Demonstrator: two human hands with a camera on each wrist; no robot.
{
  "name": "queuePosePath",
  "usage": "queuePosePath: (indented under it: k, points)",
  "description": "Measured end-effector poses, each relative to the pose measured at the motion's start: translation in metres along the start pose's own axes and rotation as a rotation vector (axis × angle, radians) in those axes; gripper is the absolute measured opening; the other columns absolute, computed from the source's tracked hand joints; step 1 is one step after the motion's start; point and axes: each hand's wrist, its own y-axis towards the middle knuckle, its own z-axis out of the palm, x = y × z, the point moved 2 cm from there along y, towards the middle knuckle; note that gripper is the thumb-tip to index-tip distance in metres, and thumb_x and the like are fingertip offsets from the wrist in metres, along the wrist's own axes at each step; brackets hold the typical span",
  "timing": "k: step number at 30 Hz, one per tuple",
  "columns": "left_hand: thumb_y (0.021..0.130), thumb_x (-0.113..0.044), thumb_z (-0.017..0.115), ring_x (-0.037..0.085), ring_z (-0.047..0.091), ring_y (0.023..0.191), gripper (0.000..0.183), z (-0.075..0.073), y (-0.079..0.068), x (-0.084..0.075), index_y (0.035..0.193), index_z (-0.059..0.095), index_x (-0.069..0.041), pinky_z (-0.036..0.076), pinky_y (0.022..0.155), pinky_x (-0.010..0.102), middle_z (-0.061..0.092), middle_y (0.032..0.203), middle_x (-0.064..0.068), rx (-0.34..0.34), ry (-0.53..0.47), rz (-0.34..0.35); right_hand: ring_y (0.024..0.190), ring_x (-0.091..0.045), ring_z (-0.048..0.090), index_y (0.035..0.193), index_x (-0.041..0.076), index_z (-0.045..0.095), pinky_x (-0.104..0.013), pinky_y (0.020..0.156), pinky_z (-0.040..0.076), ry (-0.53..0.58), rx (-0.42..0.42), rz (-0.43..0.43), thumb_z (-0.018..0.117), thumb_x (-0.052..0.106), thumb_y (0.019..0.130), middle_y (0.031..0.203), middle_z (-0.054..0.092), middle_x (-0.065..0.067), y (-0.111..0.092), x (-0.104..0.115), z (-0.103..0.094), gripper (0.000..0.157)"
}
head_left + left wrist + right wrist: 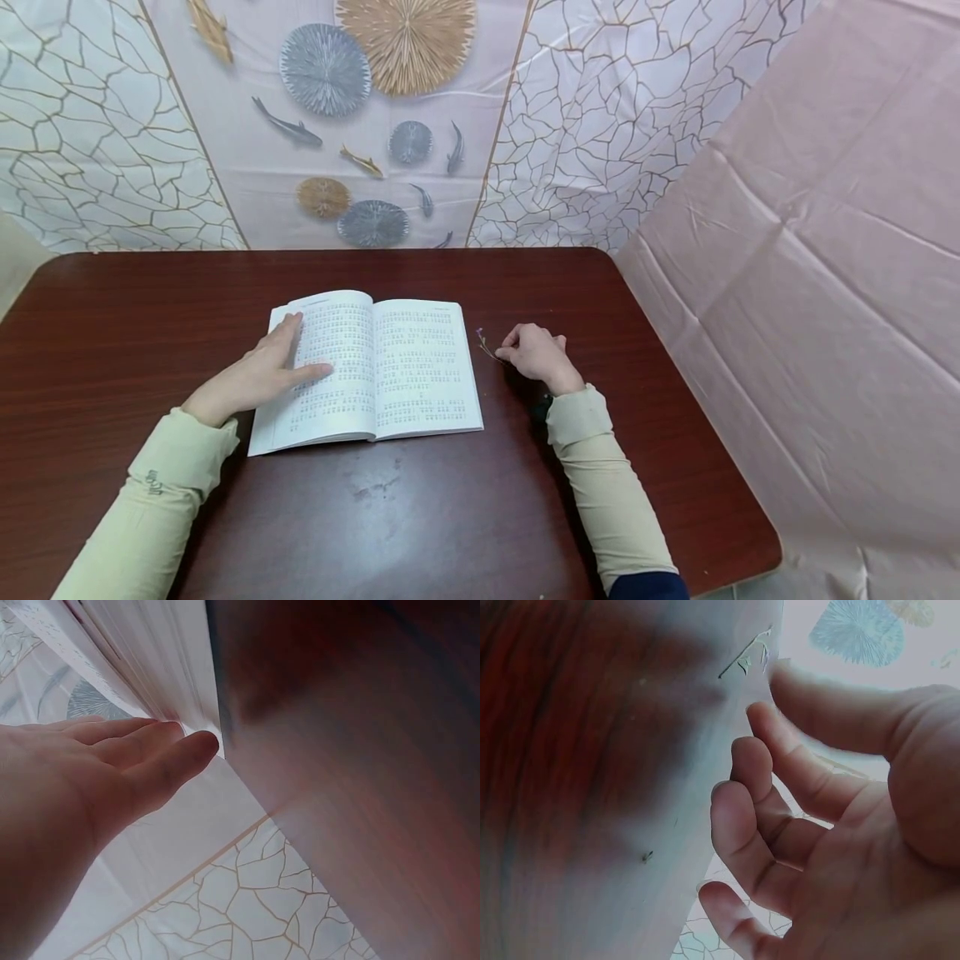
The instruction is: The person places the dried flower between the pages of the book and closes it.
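An open book (423,367) with printed pages lies on the table. My left hand (258,371) rests on its left page, fingers straight and thumb spread out across the lines of print. In the left wrist view the left hand (112,765) reaches along the edge of the page stack. Right of the book lies a thin sprig (483,342) with a tiny purple bloom. My right hand (537,354) is just beside it, fingertips right at the stem. Loosely bent fingers show in the right wrist view, with a gap between thumb and forefinger, and the sprig (744,656) lies past them.
The dark reddish wooden table (360,517) has rounded corners. A small bit of plant (647,856) lies on it in the right wrist view. Behind the table hangs a patterned cloth (262,183); a pink sheet (810,292) hangs along the right side.
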Motion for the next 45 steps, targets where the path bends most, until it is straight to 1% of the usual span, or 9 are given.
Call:
queuePosePath:
  k: [3,5,8,14,23,29,37,42,45]
  points:
    - [0.090,-0.057,0.061,0.047,-0.001,0.144,0.111,-0.0001,-0.0002,-0.0008,0.150,-0.003,0.011,0.009,0.113,0.060,-0.002,0.156,0.033,0.002,-0.001,0.003,0.083,-0.022,0.058,0.100,0.013,0.069,-0.056,0.097,0.028,0.002,-0.009,-0.001,0.055,0.022,0.099,0.082,0.064,0.000,-0.0003,-0.0023,-0.0007,0.017]
    - [0.090,-0.057,0.061,0.047,0.000,0.144,0.111,-0.0002,-0.0002,-0.0011,0.150,-0.003,0.011,0.009,0.113,0.061,-0.002,0.156,0.033,0.002,-0.004,0.003,0.084,-0.022,0.058,0.102,0.013,0.068,-0.056,0.097,0.028,0.004,-0.009,-0.001,0.053,0.020,0.100,0.083,0.064,0.000,-0.0002,-0.0032,-0.0005,0.017]
    - [0.090,-0.057,0.060,0.047,0.000,0.144,0.111,0.0001,0.0000,-0.0012,0.150,-0.002,0.011,0.009,0.112,0.061,-0.001,0.156,0.034,0.002,-0.003,0.002,0.088,-0.023,0.059,0.102,0.012,0.068,-0.054,0.095,0.029,0.016,-0.005,-0.008,0.059,0.023,0.098,0.087,0.065,-0.001,0.0005,-0.0030,0.0014,0.015]
    - [0.090,-0.058,0.059,0.047,0.001,0.144,0.110,0.0004,0.0004,-0.0014,0.150,-0.002,0.010,0.010,0.112,0.062,0.000,0.156,0.033,0.005,0.005,-0.007,0.096,-0.026,0.056,0.100,0.011,0.069,-0.051,0.090,0.031,0.009,0.004,-0.032,0.074,0.032,0.087,0.098,0.064,-0.004,0.0014,-0.0001,0.0047,0.025]
    - [0.090,-0.061,0.057,0.048,0.003,0.144,0.110,-0.0001,0.0005,-0.0005,0.151,-0.001,0.009,0.011,0.111,0.063,0.002,0.156,0.033,0.004,0.005,-0.023,0.090,-0.024,0.057,0.093,0.014,0.072,-0.049,0.089,0.030,-0.001,0.024,-0.017,0.075,0.029,0.087,0.087,0.066,0.002,0.0010,-0.0002,0.0039,0.016]
    - [0.091,-0.059,0.056,0.048,0.002,0.144,0.108,-0.0007,-0.0008,-0.0008,0.150,-0.001,0.011,0.009,0.112,0.061,0.002,0.156,0.034,0.006,-0.001,-0.010,0.085,-0.021,0.058,0.087,0.015,0.073,-0.053,0.096,0.028,0.001,0.035,-0.008,0.074,0.028,0.088,0.079,0.066,0.004,0.0015,0.0006,0.0050,0.013]
    - [0.092,-0.058,0.057,0.048,0.004,0.143,0.107,-0.0016,-0.0023,-0.0019,0.150,0.001,0.012,0.011,0.112,0.062,0.004,0.155,0.035,0.003,0.004,-0.003,0.083,-0.019,0.059,0.083,0.016,0.074,-0.057,0.103,0.023,-0.013,0.072,-0.021,0.069,0.025,0.092,0.075,0.066,0.005,0.0012,0.0030,0.0046,0.014]
    - [0.092,-0.059,0.056,0.049,0.005,0.143,0.106,-0.0014,-0.0023,0.0005,0.150,0.001,0.012,0.011,0.112,0.062,0.005,0.155,0.035,0.004,0.017,-0.005,0.077,-0.016,0.059,0.084,0.017,0.075,-0.059,0.106,0.019,-0.036,0.088,-0.043,0.065,0.021,0.094,0.076,0.067,0.008,0.0002,0.0037,0.0039,0.015]
    - [0.092,-0.059,0.056,0.049,0.006,0.143,0.106,-0.0012,-0.0025,0.0013,0.150,0.003,0.012,0.012,0.111,0.062,0.007,0.155,0.035,0.002,0.020,-0.008,0.072,-0.015,0.057,0.080,0.017,0.073,-0.059,0.105,0.021,-0.059,0.101,-0.060,0.063,0.021,0.096,0.074,0.067,0.007,-0.0003,0.0042,0.0048,0.019]
